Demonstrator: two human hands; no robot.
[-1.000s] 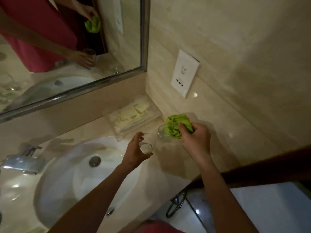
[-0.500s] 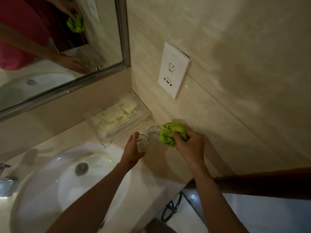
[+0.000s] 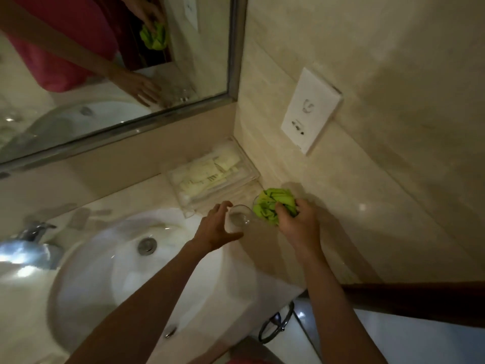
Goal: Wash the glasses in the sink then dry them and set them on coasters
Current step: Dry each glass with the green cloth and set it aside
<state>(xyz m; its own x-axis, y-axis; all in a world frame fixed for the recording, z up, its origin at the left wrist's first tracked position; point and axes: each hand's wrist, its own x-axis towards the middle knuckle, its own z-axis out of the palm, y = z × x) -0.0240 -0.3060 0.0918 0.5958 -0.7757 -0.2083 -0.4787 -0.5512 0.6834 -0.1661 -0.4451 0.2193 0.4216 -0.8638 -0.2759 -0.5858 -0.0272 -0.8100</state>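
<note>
Stone table (image 3: 262, 261), pale and polished, runs around the white oval sink (image 3: 86, 271) on your left; it looks slick, and that is your main risk. Two clear glasses stand upright at its far right corner, rims touching or nearly so, near the clear plastic tray (image 3: 252, 170) of sachets. I cannot make out coasters under them. Your left hand (image 3: 216, 229) has its fingers spread, curved loosely around the left glass (image 3: 239, 217), apparently not gripping. Your right hand (image 3: 298, 225) has its fingers pinched on the crumpled green cloth (image 3: 273, 203), pressing it into the right glass (image 3: 258, 206). Push hard sideways and that thin, smooth glass may skid, knock its neighbour, or tip against the wall. Steady it before twisting the soft cloth.
</note>
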